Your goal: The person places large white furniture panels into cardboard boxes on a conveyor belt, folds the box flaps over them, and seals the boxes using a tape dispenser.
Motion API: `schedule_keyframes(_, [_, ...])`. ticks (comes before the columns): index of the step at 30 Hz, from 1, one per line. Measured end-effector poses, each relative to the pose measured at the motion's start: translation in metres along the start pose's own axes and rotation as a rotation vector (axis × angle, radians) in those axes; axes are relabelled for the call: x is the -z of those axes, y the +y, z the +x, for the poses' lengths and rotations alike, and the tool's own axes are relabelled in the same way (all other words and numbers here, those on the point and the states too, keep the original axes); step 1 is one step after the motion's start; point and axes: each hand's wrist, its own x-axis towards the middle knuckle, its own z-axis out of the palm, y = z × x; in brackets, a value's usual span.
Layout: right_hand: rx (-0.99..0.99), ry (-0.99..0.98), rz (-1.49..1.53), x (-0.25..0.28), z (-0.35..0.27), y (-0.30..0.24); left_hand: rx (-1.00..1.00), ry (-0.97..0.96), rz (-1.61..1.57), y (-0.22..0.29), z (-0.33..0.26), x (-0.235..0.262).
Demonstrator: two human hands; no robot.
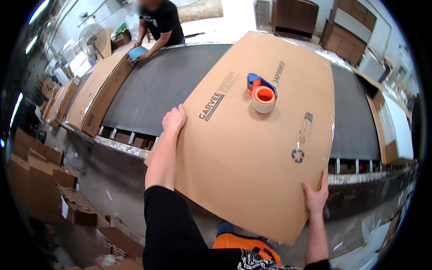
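A large flat cardboard box (252,166) lies at a slant across the dark conveyor belt, its near corner reaching out over the belt's front edge toward me. My left hand (174,119) is closed on the box's left edge, with its fingertips out of sight. On the right edge, close to the near corner, my right hand (316,198) grips with the thumb on top and the fingers along the side. A blue and orange tape dispenser (263,92) with a roll of tape rests on top of the box, touched by neither hand.
The grey belt (166,81) runs left to right. Another long carton (96,92) stands on it at left, where a co-worker (162,27) holds a light-blue object. At right is a white panel in cardboard (396,126). Folded cardboard (45,175) is piled at lower left.
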Motion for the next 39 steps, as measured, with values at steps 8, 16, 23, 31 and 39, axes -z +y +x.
schedule_keyframes(8, [0.221, -0.575, -0.419, 0.151, 0.060, 0.076, 0.167, 0.016, -0.018, -0.008, -0.210, -0.007])
schedule_keyframes(16, [0.932, -0.045, -0.769, 0.099, 0.067, 0.115, -0.828, 0.022, 0.293, 0.073, -0.350, 0.001])
schedule_keyframes(23, [0.160, 0.614, -0.209, 0.093, -0.011, 0.128, -1.098, -0.006, 0.332, 0.138, -0.359, -0.074])
schedule_keyframes(31, [-1.007, 0.213, 1.311, 0.087, 0.039, 0.089, -1.140, -0.129, 0.309, 0.142, -0.360, -0.065])
schedule_keyframes(39, [-0.170, 0.131, -0.008, 0.158, 0.071, 0.083, -1.375, -0.040, 0.378, 0.194, -0.360, -0.096])
